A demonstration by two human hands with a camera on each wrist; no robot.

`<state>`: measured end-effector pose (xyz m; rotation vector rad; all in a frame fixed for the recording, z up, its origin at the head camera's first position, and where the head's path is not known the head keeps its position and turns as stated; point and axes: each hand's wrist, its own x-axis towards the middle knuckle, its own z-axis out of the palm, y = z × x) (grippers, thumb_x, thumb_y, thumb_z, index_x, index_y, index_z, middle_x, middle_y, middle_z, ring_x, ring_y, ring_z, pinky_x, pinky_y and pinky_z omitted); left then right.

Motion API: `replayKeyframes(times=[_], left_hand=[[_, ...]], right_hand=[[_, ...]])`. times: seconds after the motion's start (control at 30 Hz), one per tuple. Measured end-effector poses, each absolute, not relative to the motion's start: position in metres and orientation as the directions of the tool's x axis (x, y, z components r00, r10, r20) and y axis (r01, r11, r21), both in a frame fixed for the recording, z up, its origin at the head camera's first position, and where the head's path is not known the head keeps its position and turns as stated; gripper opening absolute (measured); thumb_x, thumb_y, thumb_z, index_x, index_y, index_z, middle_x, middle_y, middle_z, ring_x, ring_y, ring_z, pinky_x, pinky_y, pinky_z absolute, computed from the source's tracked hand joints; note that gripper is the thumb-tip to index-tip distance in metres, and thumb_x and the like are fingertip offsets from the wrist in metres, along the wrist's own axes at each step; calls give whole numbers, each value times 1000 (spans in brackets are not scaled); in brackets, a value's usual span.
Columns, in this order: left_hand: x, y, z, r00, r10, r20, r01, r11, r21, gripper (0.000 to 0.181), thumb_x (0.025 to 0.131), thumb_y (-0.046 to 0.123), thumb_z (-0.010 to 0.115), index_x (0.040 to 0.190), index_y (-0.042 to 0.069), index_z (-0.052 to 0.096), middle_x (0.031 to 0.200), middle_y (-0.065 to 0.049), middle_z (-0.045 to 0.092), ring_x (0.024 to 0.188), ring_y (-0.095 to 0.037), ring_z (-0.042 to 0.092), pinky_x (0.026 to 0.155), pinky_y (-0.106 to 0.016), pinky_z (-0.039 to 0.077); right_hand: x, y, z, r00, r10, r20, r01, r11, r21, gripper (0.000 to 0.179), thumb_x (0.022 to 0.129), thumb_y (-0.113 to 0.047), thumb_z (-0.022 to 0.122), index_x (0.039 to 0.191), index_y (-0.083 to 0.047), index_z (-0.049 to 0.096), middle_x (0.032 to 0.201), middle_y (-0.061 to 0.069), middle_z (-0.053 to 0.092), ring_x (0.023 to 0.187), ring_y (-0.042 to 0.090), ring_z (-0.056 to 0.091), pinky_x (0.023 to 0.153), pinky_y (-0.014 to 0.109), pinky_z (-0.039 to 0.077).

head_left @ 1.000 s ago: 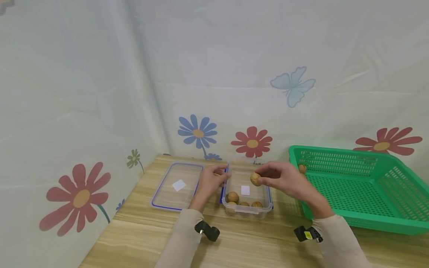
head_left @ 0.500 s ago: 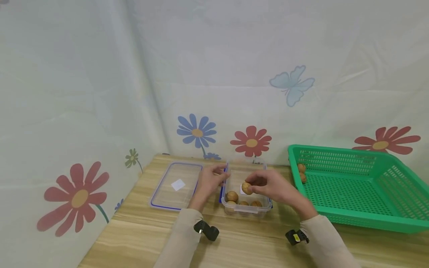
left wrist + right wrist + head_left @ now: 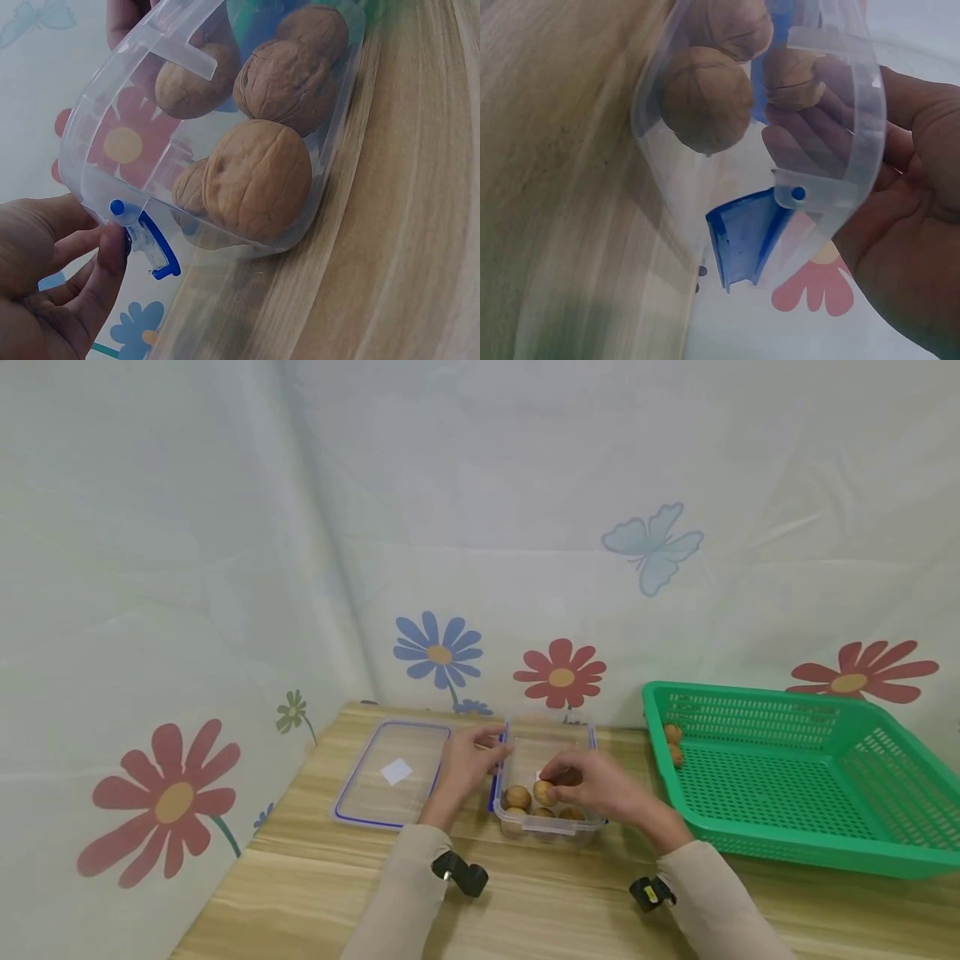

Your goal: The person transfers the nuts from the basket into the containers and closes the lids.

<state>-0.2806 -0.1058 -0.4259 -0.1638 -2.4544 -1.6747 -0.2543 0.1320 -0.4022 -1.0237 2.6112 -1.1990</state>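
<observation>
A clear plastic food container point(image 3: 549, 827) with blue side latches stands uncovered on the table. Several walnuts point(image 3: 517, 797) lie along its front end, and the left wrist view shows a large walnut point(image 3: 259, 180) through the wall. My right hand point(image 3: 600, 785) reaches in over the right rim and pinches a walnut point(image 3: 544, 792) between thumb and fingertips, low inside and just behind the others. In the right wrist view that held walnut point(image 3: 793, 79) shows through the wall. My left hand point(image 3: 467, 764) grips the container's left rim beside the hanging blue latch point(image 3: 161, 247).
The container's clear lid point(image 3: 386, 777), edged in blue and bearing a white label point(image 3: 396, 771), lies left of the left hand. To the right stands a green perforated basket point(image 3: 795, 835) with walnuts point(image 3: 672, 745) at its left side. A flowered curtain point(image 3: 525, 527) hangs behind the table.
My right hand has carried its walnut left and down, from over the container's right side to low inside near the other walnuts. My left hand has stayed at the left rim.
</observation>
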Motion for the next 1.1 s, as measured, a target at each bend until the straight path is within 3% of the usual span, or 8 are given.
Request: replayKeyframes(times=[1.1], left_hand=[[-282,-107,-427,-982,-1,189,175,372,911,36,94,8,81,129,0,74,100,-16,76,67,-21,73,67,-42,66]], right_hand=[[-259,118,-398,-759,-643,102,-572,585,-575,9,98,1,73,106,-2,77,98,5,75,90,16,70,82,37,63]])
